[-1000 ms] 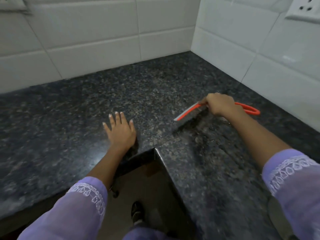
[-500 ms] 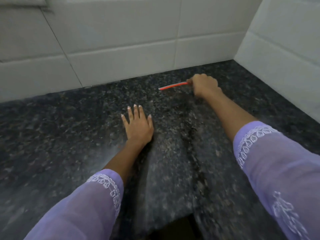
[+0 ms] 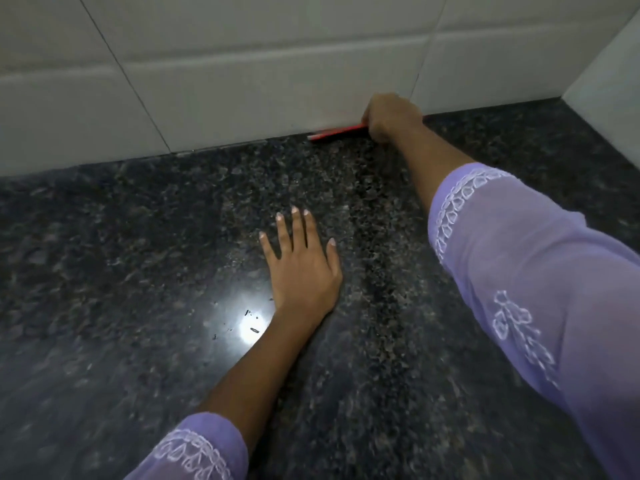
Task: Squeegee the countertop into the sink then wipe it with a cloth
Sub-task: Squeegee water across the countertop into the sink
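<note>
Worktop [image 3: 138, 271]: dark speckled granite, glossy, one bright light reflection near the left wrist. No container in view.

Squeegee [image 3: 337, 132]: red, thin, seen edge-on; blade laid along the seam where the worktop meets the tiled wall [image 3: 242, 81]; handle hidden in the fist.

Right hand [image 3: 389, 116]: fingers closed tight around the squeegee, knuckles against the wall.

Left hand [image 3: 301, 265]: flat on the worktop, palm down, fingers spread, holding nothing.

Sleeves [image 3: 536, 271]: lilac, white embroidery.
</note>
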